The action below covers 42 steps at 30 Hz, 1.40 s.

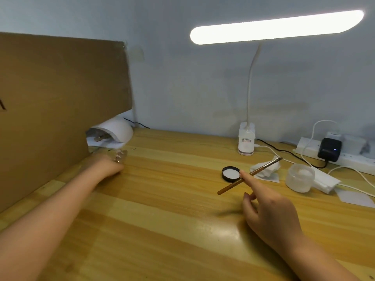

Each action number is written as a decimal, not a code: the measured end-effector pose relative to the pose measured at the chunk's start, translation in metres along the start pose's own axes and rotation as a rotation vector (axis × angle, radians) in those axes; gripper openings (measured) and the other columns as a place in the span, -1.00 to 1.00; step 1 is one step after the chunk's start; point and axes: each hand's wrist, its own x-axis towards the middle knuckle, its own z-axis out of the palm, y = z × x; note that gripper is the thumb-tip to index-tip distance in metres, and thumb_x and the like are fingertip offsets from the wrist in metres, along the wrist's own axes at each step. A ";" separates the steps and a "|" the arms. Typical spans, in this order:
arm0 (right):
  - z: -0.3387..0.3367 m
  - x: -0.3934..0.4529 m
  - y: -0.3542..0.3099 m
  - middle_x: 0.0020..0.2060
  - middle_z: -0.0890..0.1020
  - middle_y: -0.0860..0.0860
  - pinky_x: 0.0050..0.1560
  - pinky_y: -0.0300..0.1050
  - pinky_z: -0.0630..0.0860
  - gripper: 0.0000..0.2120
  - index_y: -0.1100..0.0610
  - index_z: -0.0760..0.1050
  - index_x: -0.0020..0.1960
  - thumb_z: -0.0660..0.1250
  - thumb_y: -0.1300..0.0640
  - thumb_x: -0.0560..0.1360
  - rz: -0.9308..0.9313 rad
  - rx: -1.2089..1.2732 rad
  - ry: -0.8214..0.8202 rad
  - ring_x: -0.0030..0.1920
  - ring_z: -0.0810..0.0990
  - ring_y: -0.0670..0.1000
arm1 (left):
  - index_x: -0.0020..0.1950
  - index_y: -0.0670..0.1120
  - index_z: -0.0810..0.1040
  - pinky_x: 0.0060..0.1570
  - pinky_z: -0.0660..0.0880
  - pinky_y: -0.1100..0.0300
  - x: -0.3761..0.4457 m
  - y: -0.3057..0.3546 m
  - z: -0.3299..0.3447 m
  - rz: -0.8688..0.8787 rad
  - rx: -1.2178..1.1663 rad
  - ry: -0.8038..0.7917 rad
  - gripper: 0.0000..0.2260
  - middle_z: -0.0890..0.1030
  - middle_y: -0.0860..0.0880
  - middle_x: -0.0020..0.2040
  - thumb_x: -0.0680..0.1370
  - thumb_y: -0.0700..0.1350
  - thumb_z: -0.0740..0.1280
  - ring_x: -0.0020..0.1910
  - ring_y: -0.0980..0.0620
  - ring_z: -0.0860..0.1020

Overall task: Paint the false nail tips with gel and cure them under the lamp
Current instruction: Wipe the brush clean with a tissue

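Note:
My left hand reaches far left across the wooden table and grips a clear strip of false nail tips, blurred by motion, just in front of the white curing lamp. The lamp's mouth faces me and sits half behind a cardboard sheet. Over the table's right half, my right hand holds a brown brush between thumb and forefinger. Its bristle end points up and to the right. The black lid and the clear gel jar sit beyond it.
A tall cardboard sheet walls off the left side. A white desk lamp stands at the back with its bright bar overhead. White wipes, a power strip with a black adapter and loose cables crowd the back right.

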 end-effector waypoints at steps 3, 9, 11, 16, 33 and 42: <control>-0.013 0.004 0.001 -0.29 0.67 0.03 -0.56 -0.02 0.48 -0.50 0.17 0.50 0.31 0.41 0.35 0.39 -0.008 0.002 0.148 -0.47 0.52 -0.02 | -0.18 -0.09 0.55 -0.26 0.45 0.13 -0.029 0.002 0.009 0.051 0.033 -0.039 -0.74 0.56 -0.06 -0.28 0.47 0.11 0.38 -0.29 -0.04 0.54; -0.045 0.016 0.016 -0.17 0.70 0.05 -0.52 -0.04 0.53 -0.58 0.19 0.50 0.29 0.36 0.34 0.44 0.003 0.010 0.282 -0.39 0.56 -0.04 | -0.02 0.02 0.53 0.04 0.52 0.08 -0.103 0.032 0.029 0.349 0.201 -0.039 -0.87 0.58 -0.04 0.01 0.57 0.06 0.31 0.00 -0.06 0.53; -0.054 0.013 0.027 -0.16 0.70 0.05 -0.50 0.00 0.53 -0.58 0.17 0.50 0.30 0.36 0.33 0.45 -0.015 -0.026 0.213 -0.38 0.58 0.00 | -0.08 0.12 0.43 0.11 0.44 0.13 -0.130 0.043 0.032 0.475 0.219 -0.085 -0.92 0.50 0.03 0.01 0.57 0.05 0.32 0.08 -0.03 0.44; -0.072 -0.014 0.064 -0.25 0.69 0.03 -0.54 -0.07 0.50 -0.58 0.17 0.55 0.24 0.39 0.38 0.41 -0.024 -0.124 0.187 -0.45 0.52 -0.05 | -0.14 0.20 0.41 -0.06 0.42 0.24 -0.177 0.092 0.050 0.768 -0.033 -0.226 -0.79 0.50 0.18 -0.10 0.48 0.00 0.45 -0.08 0.19 0.47; -0.078 -0.042 0.100 -0.35 0.48 -0.15 -0.50 -0.29 0.27 -0.53 0.07 0.48 0.32 0.24 0.35 0.44 0.303 -0.096 0.148 -0.46 0.39 -0.14 | 0.27 0.05 0.47 0.12 0.52 0.04 -0.240 0.192 0.108 0.806 -0.460 -0.004 -0.65 0.57 0.19 -0.02 0.51 -0.04 0.43 0.05 0.10 0.55; -0.077 -0.049 0.100 -0.33 0.55 -0.11 -0.47 -0.28 0.34 -0.55 0.05 0.46 0.33 0.26 0.33 0.48 0.260 -0.018 0.090 -0.44 0.45 -0.10 | 0.32 0.03 0.46 0.20 0.49 0.07 -0.256 0.183 0.107 0.798 -0.555 -0.065 -0.65 0.63 0.14 0.05 0.55 -0.14 0.35 0.13 0.14 0.56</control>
